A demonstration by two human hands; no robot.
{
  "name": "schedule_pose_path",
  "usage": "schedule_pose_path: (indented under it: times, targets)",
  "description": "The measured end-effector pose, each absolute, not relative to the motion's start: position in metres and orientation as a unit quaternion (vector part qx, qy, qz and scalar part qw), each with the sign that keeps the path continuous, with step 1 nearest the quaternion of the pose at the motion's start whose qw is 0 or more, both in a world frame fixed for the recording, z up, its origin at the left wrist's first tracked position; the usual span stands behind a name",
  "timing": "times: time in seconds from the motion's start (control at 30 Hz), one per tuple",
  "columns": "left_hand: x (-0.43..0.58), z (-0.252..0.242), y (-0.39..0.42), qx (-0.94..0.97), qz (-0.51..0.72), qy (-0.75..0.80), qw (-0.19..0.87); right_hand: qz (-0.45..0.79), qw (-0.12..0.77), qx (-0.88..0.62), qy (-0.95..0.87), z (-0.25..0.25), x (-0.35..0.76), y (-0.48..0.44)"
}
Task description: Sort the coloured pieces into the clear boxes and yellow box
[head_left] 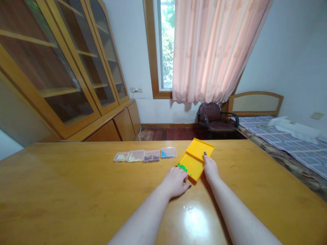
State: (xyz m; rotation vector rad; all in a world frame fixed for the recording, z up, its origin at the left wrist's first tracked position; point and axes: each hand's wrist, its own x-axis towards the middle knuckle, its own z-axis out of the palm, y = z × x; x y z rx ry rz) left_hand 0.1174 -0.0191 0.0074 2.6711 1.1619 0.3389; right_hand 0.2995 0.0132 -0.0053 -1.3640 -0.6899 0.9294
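A shallow yellow tray (196, 153) lies tilted on the wooden table (76, 183), with several small green pieces (183, 167) gathered in its near left corner. My left hand (175, 181) is curled at the tray's near corner, its fingers closed beside the green pieces; I cannot make out whether it holds anything. My right hand (209, 167) rests along the tray's right edge, its fingers pressed against the rim.
Several small clear boxes (145, 155) of coloured bits stand in a row left of the tray. Beyond the table are a glass-fronted cabinet (63, 68), a dark chair (216, 117), a bed (286, 139) on the right, and a curtained window (166, 44).
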Motion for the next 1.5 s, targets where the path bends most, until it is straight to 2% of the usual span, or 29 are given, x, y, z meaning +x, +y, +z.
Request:
schedule_pose_path:
  times: [0.23,0.77,1.5]
  targets:
    - [0.118,0.007,-0.018,0.901,0.122,0.41,0.069,0.419,0.622,-0.585,-0.309,-0.015,0.303,0.017]
    - [0.116,-0.009,-0.008,0.798,0.084,0.595,0.033,0.427,0.622,-0.583,-0.302,-0.011,0.3,0.014]
    - [0.115,-0.009,-0.003,0.805,0.023,0.592,0.04,0.444,0.645,-0.547,-0.295,-0.019,0.3,0.018]
